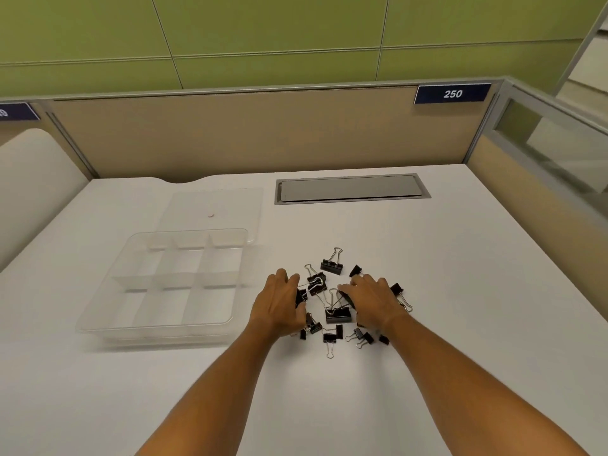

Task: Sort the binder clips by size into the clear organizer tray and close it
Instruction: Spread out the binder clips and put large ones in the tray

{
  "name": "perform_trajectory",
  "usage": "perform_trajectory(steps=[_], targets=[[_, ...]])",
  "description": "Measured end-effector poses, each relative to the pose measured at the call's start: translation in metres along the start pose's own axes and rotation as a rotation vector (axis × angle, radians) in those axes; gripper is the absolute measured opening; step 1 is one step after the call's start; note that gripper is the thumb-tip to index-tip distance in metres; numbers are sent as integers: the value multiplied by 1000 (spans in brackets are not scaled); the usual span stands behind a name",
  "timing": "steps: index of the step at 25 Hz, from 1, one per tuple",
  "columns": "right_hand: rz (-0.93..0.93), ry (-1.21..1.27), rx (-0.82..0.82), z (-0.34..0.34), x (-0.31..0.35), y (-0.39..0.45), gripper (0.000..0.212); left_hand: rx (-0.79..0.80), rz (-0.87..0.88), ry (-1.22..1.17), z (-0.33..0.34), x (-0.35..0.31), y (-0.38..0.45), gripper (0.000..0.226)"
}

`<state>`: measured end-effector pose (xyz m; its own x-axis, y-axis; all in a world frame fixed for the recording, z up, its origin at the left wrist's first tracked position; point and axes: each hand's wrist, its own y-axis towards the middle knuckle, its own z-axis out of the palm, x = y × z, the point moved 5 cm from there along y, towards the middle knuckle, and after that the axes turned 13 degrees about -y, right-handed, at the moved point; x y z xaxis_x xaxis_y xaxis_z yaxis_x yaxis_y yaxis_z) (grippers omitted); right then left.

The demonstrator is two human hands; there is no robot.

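Observation:
Several black binder clips of different sizes lie in a loose pile (337, 315) on the white desk. One larger clip (332, 265) sits at the pile's far edge. My left hand (279, 306) rests palm down on the pile's left side, fingers curled onto clips. My right hand (370, 301) covers the pile's right side, its fingertips touching a clip; whether either hand grips one is hidden. The clear organizer tray (108, 306) stands left of the pile, with empty compartments. Its clear lid (214, 205) lies flat behind it.
A grey cable hatch (350, 189) is set into the desk behind the pile. A beige partition (230, 133) closes the back, with a "250" sign (452, 93). A glass side panel (556, 149) stands on the right.

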<state>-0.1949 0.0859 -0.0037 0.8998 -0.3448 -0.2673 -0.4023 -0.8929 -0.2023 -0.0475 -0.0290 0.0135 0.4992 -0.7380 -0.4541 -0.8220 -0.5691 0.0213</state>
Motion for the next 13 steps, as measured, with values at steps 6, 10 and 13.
perform_trajectory(steps=[6,10,13], targets=[[-17,167,-10,-12,-7,2,35,-26,-2,-16,-5,-3,-2,57],[53,337,-68,-26,-23,2,36,-71,1,-18,-16,-3,1,58],[0,291,3,-27,-22,0,57,-92,2,-12,-24,-5,4,59]])
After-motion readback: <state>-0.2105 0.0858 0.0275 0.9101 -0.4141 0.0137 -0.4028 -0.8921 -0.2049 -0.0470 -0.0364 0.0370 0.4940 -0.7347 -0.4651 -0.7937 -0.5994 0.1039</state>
